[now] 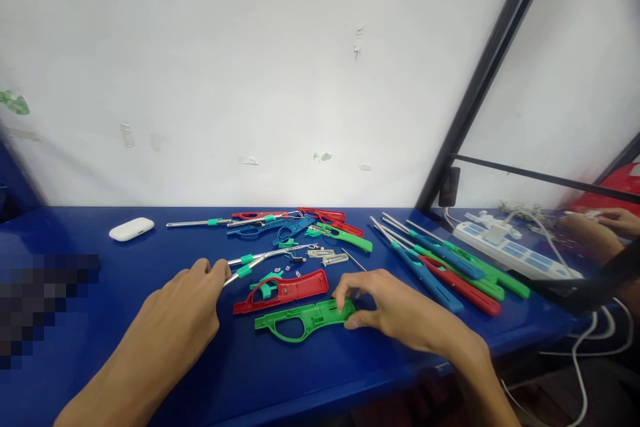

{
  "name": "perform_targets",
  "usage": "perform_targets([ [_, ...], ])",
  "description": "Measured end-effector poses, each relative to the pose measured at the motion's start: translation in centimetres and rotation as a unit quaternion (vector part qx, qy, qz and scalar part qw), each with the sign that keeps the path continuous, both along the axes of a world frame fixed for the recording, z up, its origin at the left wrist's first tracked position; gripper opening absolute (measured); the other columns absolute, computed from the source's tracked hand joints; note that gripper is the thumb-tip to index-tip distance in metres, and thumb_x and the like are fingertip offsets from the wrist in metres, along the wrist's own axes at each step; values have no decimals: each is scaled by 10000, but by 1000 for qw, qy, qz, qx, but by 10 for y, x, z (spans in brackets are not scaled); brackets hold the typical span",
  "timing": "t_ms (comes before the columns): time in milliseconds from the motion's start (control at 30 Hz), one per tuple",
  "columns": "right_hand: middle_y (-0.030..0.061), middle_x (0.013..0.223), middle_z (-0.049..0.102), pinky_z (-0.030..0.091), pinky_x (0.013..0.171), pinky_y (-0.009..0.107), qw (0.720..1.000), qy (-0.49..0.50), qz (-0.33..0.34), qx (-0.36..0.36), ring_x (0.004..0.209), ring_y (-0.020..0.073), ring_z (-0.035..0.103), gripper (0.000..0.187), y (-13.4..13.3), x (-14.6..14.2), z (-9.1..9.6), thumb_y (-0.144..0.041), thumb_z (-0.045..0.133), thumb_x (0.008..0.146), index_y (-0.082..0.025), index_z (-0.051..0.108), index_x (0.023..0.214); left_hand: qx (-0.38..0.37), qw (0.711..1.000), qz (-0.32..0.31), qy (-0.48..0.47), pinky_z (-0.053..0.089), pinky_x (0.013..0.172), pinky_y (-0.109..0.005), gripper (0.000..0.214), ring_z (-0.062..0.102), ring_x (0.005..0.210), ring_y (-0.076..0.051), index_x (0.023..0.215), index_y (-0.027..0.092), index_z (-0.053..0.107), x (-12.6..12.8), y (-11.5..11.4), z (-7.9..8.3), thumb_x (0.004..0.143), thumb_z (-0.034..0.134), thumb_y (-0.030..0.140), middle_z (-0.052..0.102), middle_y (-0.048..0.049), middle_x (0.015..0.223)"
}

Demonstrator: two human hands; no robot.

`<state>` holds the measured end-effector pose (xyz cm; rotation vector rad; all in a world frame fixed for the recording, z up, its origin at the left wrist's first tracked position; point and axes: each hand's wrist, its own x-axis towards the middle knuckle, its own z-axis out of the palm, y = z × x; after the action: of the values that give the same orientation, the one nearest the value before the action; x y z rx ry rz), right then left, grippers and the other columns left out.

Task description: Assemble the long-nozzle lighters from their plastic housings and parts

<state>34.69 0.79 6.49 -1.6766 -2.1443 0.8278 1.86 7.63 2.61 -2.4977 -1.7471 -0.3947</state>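
Observation:
My right hand (380,307) pinches the wide end of a green lighter handle half (313,317), which lies on the table with its hollow side up. My left hand (197,300) is curled at the end of a metal lighter tube (235,276) with a teal piece on it, its fingertips mostly hidden. A second tube (235,261) lies just behind that one. Between the hands is a red handle half (300,288), with a small teal part (265,290) at its trigger opening. Clear fuel cartridges (334,258) lie behind it.
Several finished long lighters (425,277) lie at the right on the blue table (200,387). More handle halves (295,230) and tubes sit at the back. A white case (131,229) is at left, a power strip (510,250) at right. Another person's hand (617,221) shows far right.

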Motion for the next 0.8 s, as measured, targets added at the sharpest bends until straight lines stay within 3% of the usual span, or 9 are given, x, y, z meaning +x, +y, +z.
perform_targets([
  [100, -12, 1152, 698, 470, 999, 384, 1000, 5, 0, 5, 1177, 257, 609, 167, 1, -1, 0, -242, 783, 913, -339, 733, 1039, 22, 998, 49, 42, 336, 585, -364, 349, 669, 712, -291, 1095, 221, 584, 5, -3, 10, 988, 270, 114, 634, -98, 945],
  [300, -19, 1089, 720, 490, 942, 342, 999, -4, 15, 29, 1071, 229, 649, 149, 4, -4, 0, -167, 767, 915, -299, 738, 977, -8, 997, 75, -6, 355, 605, -370, 260, 699, 784, -309, 1073, 234, 490, 13, -7, 27, 1024, 239, 187, 657, -102, 999],
  [433, -27, 1100, 749, 486, 946, 336, 998, -6, 21, 56, 1060, 224, 669, 129, 5, -8, 2, -171, 771, 930, -286, 734, 975, -5, 998, 39, -47, 364, 631, -360, 145, 647, 719, -260, 996, 262, 482, 11, -9, 25, 984, 340, 238, 649, -35, 904],
  [533, -9, 1131, 752, 477, 981, 345, 993, 2, 15, 121, 1091, 228, 668, 45, 6, -14, 2, -312, 733, 997, -278, 733, 1026, -3, 997, -24, -74, 373, 657, -349, 98, 604, 693, -219, 917, 267, 482, 9, -15, 21, 957, 393, 269, 627, 5, 820],
  [633, 15, 1112, 748, 480, 990, 349, 985, -6, 31, 171, 1096, 231, 662, 192, 9, -21, -1, -410, 634, 1062, -271, 766, 1049, -13, 993, -73, -92, 380, 640, -331, 112, 571, 665, -193, 855, 264, 483, 9, -21, 21, 935, 418, 307, 619, 18, 771],
  [700, 45, 1171, 734, 479, 1018, 374, 984, -32, 42, 167, 1143, 248, 648, 274, 11, -25, -7, -426, 563, 1095, -280, 775, 1190, -33, 992, -85, -90, 375, 610, -322, 138, 556, 635, -188, 819, 264, 491, 10, -24, 22, 921, 421, 325, 619, 20, 739],
  [800, 107, 1325, 680, 457, 1083, 430, 986, -66, 30, 151, 1255, 282, 613, 416, 14, -29, -14, -417, 504, 1116, -236, 632, 1468, -54, 990, -98, -86, 373, 599, -318, 183, 569, 630, -189, 791, 261, 521, 9, -24, 24, 929, 418, 324, 646, 11, 744],
])
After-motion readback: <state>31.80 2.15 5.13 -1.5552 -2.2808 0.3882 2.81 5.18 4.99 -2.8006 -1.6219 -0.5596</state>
